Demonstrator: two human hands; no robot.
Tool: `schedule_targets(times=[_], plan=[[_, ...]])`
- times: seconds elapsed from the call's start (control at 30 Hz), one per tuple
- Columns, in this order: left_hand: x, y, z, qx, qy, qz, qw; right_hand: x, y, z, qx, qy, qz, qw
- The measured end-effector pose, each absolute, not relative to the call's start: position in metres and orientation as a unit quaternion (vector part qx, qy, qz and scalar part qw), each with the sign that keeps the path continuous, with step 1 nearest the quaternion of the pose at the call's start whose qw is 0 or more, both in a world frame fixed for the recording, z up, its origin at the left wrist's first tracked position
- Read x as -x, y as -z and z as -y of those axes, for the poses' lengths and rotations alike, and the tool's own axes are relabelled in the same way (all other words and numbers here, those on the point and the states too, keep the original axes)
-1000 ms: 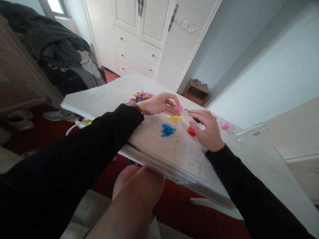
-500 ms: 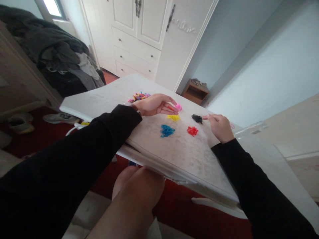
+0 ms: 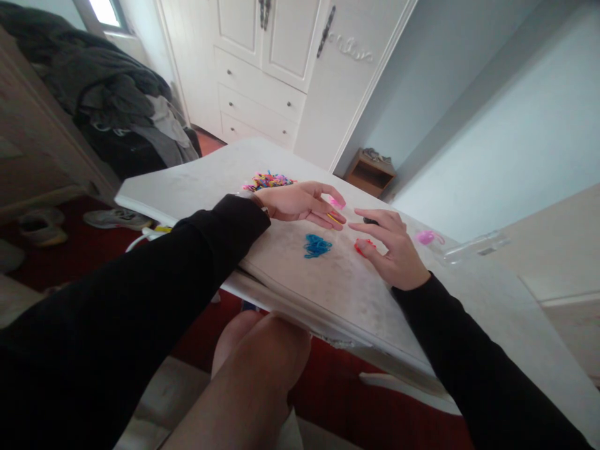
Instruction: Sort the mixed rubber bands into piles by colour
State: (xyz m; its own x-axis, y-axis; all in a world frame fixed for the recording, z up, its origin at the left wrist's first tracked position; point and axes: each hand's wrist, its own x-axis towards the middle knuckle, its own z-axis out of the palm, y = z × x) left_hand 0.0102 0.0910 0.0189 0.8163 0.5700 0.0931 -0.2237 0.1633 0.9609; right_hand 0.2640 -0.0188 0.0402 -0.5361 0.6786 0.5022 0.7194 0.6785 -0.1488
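Observation:
Above the white table, my left hand (image 3: 302, 203) is cupped with the fingers reaching right; a thin yellow rubber band (image 3: 335, 217) and a bit of red show at its fingers. My right hand (image 3: 391, 244) faces it, fingers spread with nothing visible between them, over the red rubber bands (image 3: 360, 247). Behind its fingers lies a mostly hidden black pile (image 3: 370, 220). Blue rubber bands (image 3: 317, 245) lie below my left hand. Pink bands (image 3: 336, 204) show past its fingertips, and a mixed-colour pile (image 3: 269, 180) lies behind its wrist. The yellow pile is hidden.
A pink item (image 3: 429, 237) and a clear plastic container (image 3: 475, 247) lie at the table's right. The white table (image 3: 300, 284) has its near edge above my knees. A wardrobe (image 3: 262, 75), a small wooden cabinet (image 3: 370, 172) and heaped clothes (image 3: 112, 94) stand beyond.
My right hand has left the black pile, moved left and down toward my left hand, and spread its fingers. A yellow band now shows at my left fingers, where red showed before.

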Motion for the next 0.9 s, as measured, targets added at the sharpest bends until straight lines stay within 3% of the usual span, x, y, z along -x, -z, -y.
schedule_targets(times=[0.4,0.5,0.73,0.9], plan=[[-0.007,-0.011,-0.096,-0.649,-0.221,-0.143,0.714,-0.252,-0.03,0.021,0.381,0.003,0.906,0.187],[-0.007,-0.014,-0.094,-0.661,-0.223,-0.135,0.704,-0.252,-0.035,0.023,0.374,-0.008,0.9,0.223],[-0.009,-0.032,-0.083,-0.632,-0.323,-0.235,0.664,-0.286,-0.047,0.01,0.435,-0.013,0.792,0.429],[-0.009,-0.034,-0.084,-0.633,-0.404,-0.246,0.613,-0.298,-0.044,0.004,0.475,-0.078,0.762,0.433]])
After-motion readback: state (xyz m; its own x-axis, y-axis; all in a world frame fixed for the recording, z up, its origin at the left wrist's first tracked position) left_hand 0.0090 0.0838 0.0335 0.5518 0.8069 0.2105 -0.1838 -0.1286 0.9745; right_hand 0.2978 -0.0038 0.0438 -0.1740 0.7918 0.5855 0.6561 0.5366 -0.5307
